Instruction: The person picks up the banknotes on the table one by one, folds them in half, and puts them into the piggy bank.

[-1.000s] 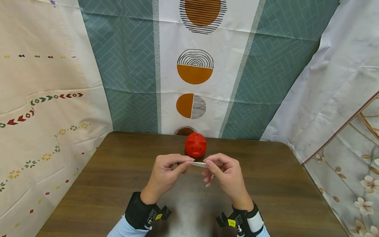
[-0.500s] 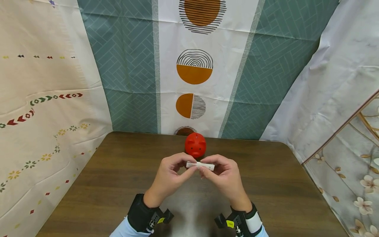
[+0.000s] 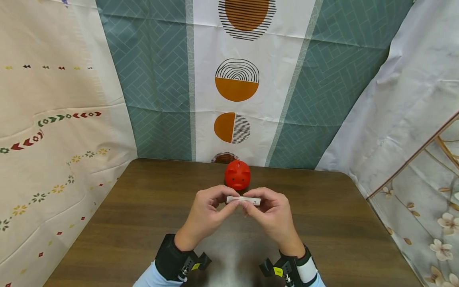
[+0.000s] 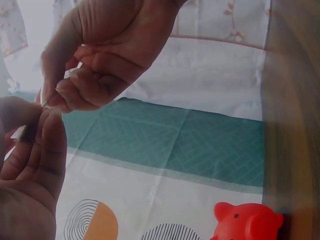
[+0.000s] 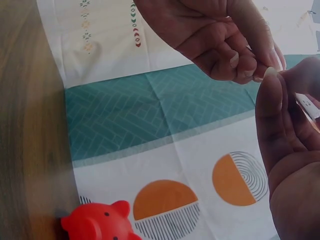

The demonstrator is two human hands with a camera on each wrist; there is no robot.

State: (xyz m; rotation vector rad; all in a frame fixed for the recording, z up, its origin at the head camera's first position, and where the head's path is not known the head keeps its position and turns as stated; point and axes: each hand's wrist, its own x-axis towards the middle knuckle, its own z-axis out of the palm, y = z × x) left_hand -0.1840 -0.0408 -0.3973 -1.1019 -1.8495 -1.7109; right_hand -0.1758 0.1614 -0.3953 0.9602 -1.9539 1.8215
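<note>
A small white strip with faint printed marks (image 3: 254,201), resembling folded paper, is held level above the table in the head view. My left hand (image 3: 205,213) pinches its left part between thumb and forefinger. My right hand (image 3: 276,215) does the same on the right, and the two thumbtips meet at the strip's middle. In the right wrist view, one end of the strip (image 5: 307,106) shows behind my right hand (image 5: 295,165); fingers hide most of the rest. Just beyond the hands stands a red piggy bank (image 3: 237,175), facing me.
The brown wooden table (image 3: 322,223) reaches back to a green and white patterned cloth (image 3: 161,99). Pale printed curtains hang at the left (image 3: 53,139) and the right (image 3: 394,139). Black camera straps (image 3: 166,249) circle both wrists.
A second ago the hands were farther apart, with the strip seen nearly edge-on. The thumbs have since come together at its middle and its broad face shows. The piggy bank has not moved.
</note>
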